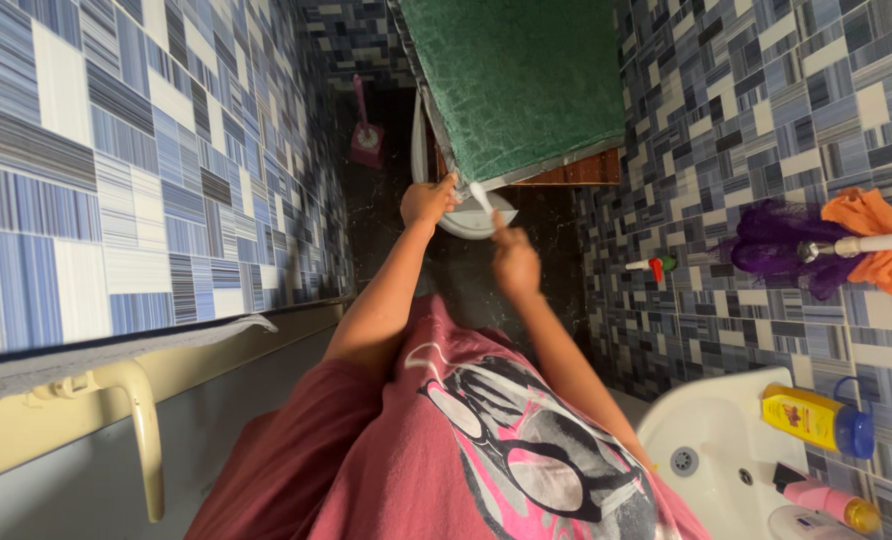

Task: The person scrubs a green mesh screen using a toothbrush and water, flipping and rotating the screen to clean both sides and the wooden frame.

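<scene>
**Scrubbing a white seat in a blue-tiled bathroom**

Looking straight down from head height, so everything's a bit foreshortened. Far left is a door with a cream lever handle [138, 405], and behind it the wall of blue and white patchwork tiles [116, 170]. Further back on the dark floor sits a pink toilet brush in its holder [366, 135].

Moving toward the middle, the left hand [427, 202] is curled over the near rim of a white toilet seat [474, 218], fingers closed on its edge. Just beside it, the right hand [515, 262] is wrapped shut around a white brush handle [482, 196], which angles up across the seat. A green textured mat or lid [516, 80] hangs right above both hands.

Over on the right wall there's a purple mesh sponge [771, 245] and an orange cloth [871, 235] draped on a white bar. Bottom right is a white washbasin [716, 440] with a yellow bottle [816, 420] and a pink bottle [826, 500] on its edge.
</scene>
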